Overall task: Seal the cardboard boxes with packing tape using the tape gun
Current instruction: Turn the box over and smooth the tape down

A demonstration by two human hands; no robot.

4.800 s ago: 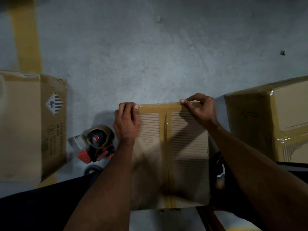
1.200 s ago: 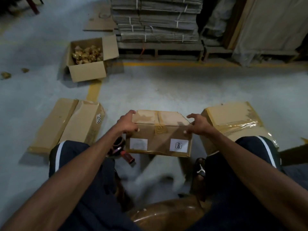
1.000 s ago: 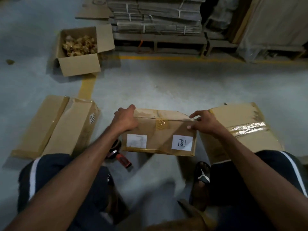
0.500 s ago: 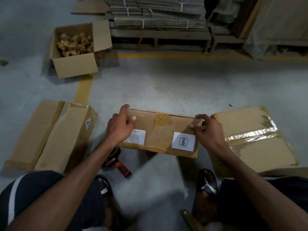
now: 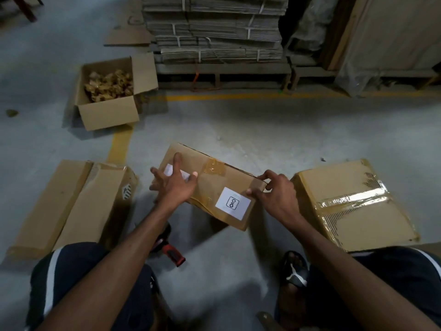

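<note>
The taped box [image 5: 214, 187] is tilted in the middle, above the floor. The left hand [image 5: 175, 185] presses flat on it, fingers spread apart. The right hand [image 5: 276, 194] pinches its corner at 3 o'clock. It could slip and drop. The tape gun [image 5: 170, 253] lies at 7 o'clock. At 11 o'clock, an open box [image 5: 109, 114] holds crumpled brown scraps.

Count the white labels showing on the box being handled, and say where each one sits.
2. One white label with a black symbol lies on the box face near the right hand. The other label lies partly under the left hand. Hidden faces may carry more.
</note>
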